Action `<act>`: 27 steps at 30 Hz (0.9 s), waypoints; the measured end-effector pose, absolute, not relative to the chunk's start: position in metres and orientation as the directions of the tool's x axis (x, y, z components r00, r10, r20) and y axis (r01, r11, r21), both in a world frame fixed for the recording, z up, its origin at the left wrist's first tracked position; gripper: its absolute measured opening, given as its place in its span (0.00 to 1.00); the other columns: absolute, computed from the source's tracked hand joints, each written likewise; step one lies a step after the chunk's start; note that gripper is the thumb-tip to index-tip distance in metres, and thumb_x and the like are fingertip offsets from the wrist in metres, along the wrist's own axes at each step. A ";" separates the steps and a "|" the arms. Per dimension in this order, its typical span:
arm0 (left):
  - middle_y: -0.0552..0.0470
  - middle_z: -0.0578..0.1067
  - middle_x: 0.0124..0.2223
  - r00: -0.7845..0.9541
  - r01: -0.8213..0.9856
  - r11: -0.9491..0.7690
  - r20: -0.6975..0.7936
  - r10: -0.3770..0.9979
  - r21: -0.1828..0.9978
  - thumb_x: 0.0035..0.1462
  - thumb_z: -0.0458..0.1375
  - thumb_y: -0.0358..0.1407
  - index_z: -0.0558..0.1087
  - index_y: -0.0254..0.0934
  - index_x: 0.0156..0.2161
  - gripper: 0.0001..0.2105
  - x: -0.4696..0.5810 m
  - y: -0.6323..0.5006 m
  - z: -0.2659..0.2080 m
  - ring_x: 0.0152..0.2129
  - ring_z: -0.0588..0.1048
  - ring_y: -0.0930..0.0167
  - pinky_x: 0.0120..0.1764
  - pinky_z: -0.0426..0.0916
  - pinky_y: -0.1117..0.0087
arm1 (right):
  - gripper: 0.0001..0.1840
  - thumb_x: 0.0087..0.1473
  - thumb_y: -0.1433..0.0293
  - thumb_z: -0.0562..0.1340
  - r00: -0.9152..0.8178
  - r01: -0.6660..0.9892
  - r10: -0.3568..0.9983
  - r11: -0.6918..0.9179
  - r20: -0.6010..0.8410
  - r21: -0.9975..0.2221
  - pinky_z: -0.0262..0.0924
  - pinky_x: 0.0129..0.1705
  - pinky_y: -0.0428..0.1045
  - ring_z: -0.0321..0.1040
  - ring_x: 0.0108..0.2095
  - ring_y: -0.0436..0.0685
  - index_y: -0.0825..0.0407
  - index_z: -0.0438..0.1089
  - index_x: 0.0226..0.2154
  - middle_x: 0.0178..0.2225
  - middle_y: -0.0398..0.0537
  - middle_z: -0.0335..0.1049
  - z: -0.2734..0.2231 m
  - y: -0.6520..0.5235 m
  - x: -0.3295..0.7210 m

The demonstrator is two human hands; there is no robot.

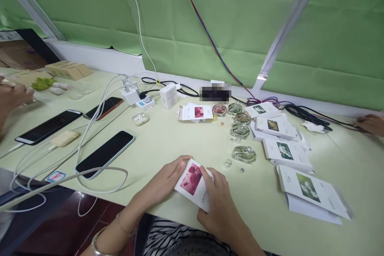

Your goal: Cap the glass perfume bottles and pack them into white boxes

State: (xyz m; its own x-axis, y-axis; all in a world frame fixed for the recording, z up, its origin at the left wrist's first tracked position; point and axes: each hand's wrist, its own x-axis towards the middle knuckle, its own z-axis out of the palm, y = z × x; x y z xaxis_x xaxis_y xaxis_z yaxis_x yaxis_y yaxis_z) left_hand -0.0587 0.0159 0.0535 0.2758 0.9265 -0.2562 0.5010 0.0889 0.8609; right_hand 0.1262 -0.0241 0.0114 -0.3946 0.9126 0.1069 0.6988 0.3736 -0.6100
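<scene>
Between my two hands, over the table's near edge, is a small white box (189, 186) with a red flower picture on its face. My left hand (169, 178) grips its left side. The fingers of my right hand (218, 200) wrap its right side, thumb near the front. To the right stand several small clear glass bottles (244, 155), some greenish and one reddish (219, 109), with small round caps (228, 162) beside them. Flattened white boxes with green flower pictures (312, 192) lie further right. Another red-flower box (196, 112) lies flat at the back.
On the left are phones (105, 154), tangled white cables (90, 128), an earphone case (140, 119) and chargers on a power strip (145, 104). Black cables (309, 116) run along the wall. Other people's hands show at far left (13, 96) and far right (370, 124).
</scene>
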 end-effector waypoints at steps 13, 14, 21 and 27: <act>0.52 0.71 0.42 0.265 0.593 -0.036 -0.153 0.952 0.805 0.62 0.38 0.45 0.68 0.40 0.40 0.18 -0.065 0.040 0.038 0.40 0.68 0.68 0.44 0.61 0.67 | 0.46 0.33 0.80 0.55 -0.311 0.743 0.936 0.347 0.165 -0.572 0.48 0.54 0.65 0.47 0.55 0.68 0.50 0.47 0.58 0.56 0.55 0.47 -0.003 -0.030 0.131; 0.52 0.71 0.41 0.282 0.601 -0.057 -0.145 0.948 0.797 0.62 0.38 0.45 0.68 0.40 0.40 0.18 -0.063 0.041 0.038 0.39 0.68 0.68 0.44 0.61 0.68 | 0.46 0.33 0.80 0.55 -0.320 0.741 0.934 0.350 0.157 -0.573 0.48 0.54 0.64 0.46 0.55 0.68 0.50 0.47 0.58 0.56 0.55 0.47 -0.002 -0.030 0.132; 0.50 0.70 0.43 0.432 0.634 -0.198 -0.130 0.893 0.747 0.62 0.39 0.42 0.68 0.40 0.42 0.17 -0.064 0.045 0.034 0.40 0.67 0.67 0.46 0.61 0.66 | 0.45 0.33 0.80 0.55 -0.238 0.775 0.954 0.299 0.181 -0.557 0.50 0.53 0.66 0.46 0.56 0.69 0.49 0.47 0.58 0.56 0.55 0.47 -0.004 -0.030 0.132; 0.50 0.69 0.40 0.438 0.672 -0.232 -0.125 0.890 0.703 0.59 0.38 0.31 0.67 0.40 0.40 0.15 -0.063 0.049 0.027 0.38 0.67 0.68 0.42 0.61 0.67 | 0.44 0.32 0.81 0.54 -0.233 0.784 0.957 0.289 0.171 -0.550 0.50 0.53 0.66 0.44 0.57 0.70 0.49 0.50 0.57 0.57 0.54 0.46 -0.004 -0.031 0.134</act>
